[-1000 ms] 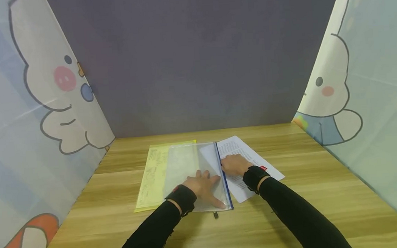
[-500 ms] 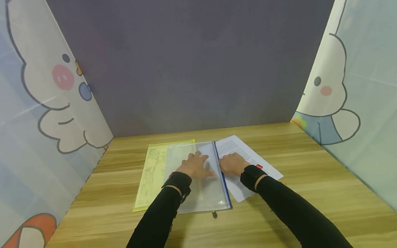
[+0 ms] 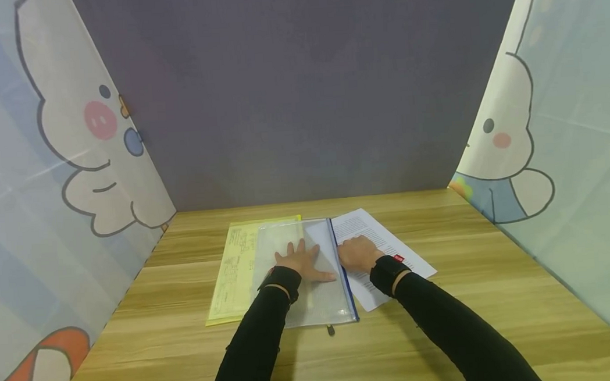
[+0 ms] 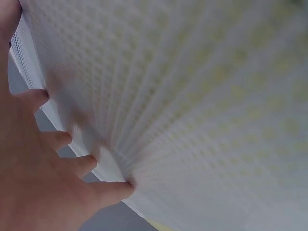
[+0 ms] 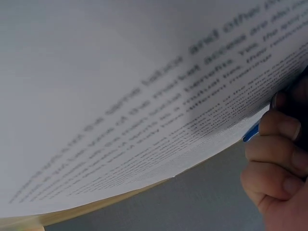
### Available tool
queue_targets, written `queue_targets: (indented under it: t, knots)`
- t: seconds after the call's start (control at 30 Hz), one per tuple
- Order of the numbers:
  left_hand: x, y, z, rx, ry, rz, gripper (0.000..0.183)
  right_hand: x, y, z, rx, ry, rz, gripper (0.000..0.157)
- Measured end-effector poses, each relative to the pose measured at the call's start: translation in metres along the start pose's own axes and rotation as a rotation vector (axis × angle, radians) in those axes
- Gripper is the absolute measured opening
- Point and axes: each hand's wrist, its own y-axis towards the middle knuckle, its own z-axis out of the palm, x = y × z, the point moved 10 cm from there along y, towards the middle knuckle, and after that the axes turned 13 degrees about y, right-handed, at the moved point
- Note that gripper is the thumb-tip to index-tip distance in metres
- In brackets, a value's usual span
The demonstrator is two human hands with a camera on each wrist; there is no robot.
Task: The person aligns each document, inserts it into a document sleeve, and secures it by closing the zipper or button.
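A clear zip pouch [image 3: 319, 306] with a blue zip edge [image 3: 350, 298] lies in the middle of the table in the head view. My left hand [image 3: 303, 263] rests on it with fingers spread; the left wrist view has the hand [image 4: 43, 168] against its mesh-patterned sheet [image 4: 202, 106]. At the blue edge, my right hand [image 3: 358, 254] is curled and pinches the zip. The right wrist view has those curled fingers [image 5: 269, 154] beside a bit of blue strip [image 5: 251, 133]; the pinch point is partly hidden. A printed white sheet [image 3: 392, 246] lies under the right hand, partly beneath the pouch.
A yellow folder [image 3: 227, 288] with handwriting-like marks lies on the left, partly under the pouch. A small dark piece [image 3: 331, 330] is on the wooden table [image 3: 162, 339] just in front of the pouch. A grey panel [image 3: 304, 97] stands behind, with printed cloth at both sides.
My left hand has moved from the pouch's lower right up toward its middle, first lifting farther up, then settling with fingers spread. The right hand stays at the blue edge.
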Motion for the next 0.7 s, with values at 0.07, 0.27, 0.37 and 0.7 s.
queue_targets:
  t: [0.07,0.27,0.37,0.7]
  knots:
    - [0.0,0.0,-0.001,0.001,-0.003,0.001,0.101,0.001,0.001,0.0,-0.01,-0.025,-0.006,0.029]
    - [-0.001,-0.002,-0.002,-0.007,-0.007,0.016,0.1,0.003,0.0,-0.001,-0.008,-0.076,0.007,0.027]
    - [-0.002,-0.003,0.001,0.0,-0.006,0.031,0.1,0.005,-0.003,-0.002,-0.025,-0.072,-0.006,0.027]
    - [-0.004,-0.012,0.013,0.05,0.02,0.045,0.105,0.018,-0.025,-0.009,-0.069,-0.021,-0.107,0.027]
